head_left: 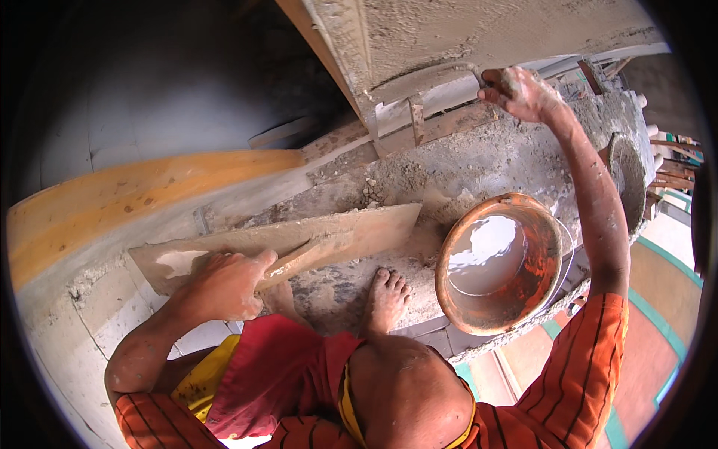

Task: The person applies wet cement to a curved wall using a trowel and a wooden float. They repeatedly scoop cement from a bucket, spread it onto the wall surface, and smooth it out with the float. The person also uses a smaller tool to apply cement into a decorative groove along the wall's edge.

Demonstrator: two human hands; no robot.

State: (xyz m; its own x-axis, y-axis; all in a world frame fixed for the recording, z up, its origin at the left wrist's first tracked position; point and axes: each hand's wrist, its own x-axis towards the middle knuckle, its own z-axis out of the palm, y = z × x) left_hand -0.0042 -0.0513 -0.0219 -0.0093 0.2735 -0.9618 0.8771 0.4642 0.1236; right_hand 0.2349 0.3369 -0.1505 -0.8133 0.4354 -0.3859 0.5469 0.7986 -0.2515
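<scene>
Closed around a thin flat tool caked with mortar, my left hand is low on the left. The tool looks like a trowel seen edge-on. Right behind this hand lies a long mortar-smeared board; whether the hand also touches it I cannot tell. My right arm reaches far forward, and my right hand is at the lower edge of the plastered wall. Its fingers are curled, smeared with wet mortar, and what they hold is hidden. Between my arms stands an orange-brown bucket with greyish water inside.
My bare foot and bent knee are close to the bucket. A mortar-crusted container stands at the right. Rubble-strewn mortar covers the ledge. A yellowish curved beam runs along the left, beside a dark opening.
</scene>
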